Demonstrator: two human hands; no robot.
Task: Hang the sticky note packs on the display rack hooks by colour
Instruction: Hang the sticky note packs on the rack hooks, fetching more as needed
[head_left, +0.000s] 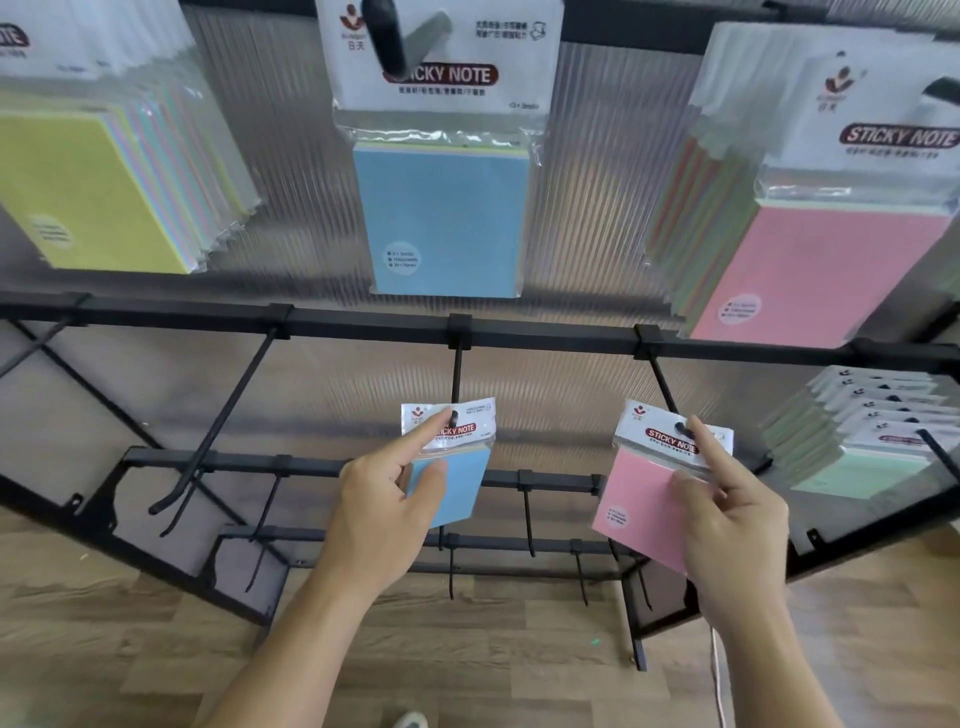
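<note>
- top row is clipped: yellow stack (93, 192) is cut by the left edge and pink stack (821, 270) by the right edge. green stack (872, 447) at far right is partly out of frame. small print on the labels is unreadable.
- we can't tell how far either hook tip is through the header holes, since fingertips cover part of both.
- left hand (384, 499) pinches blue pack (462, 480): index straight on the white header, thumb on the blue face, other fingers curled behind.
- right hand (727, 525) pinches pink pack (639, 509): index up along the header, thumb on the pink face.
- blue pack is at the tip of centre hook (457, 374), below blue stack (447, 218). pink pack is at the tip of right hook (661, 382), below pink stack.
- packs are well apart with an open gap between them. long hook (223, 415) to the left hangs free, and short hooks sit on rails below the hands.
</note>
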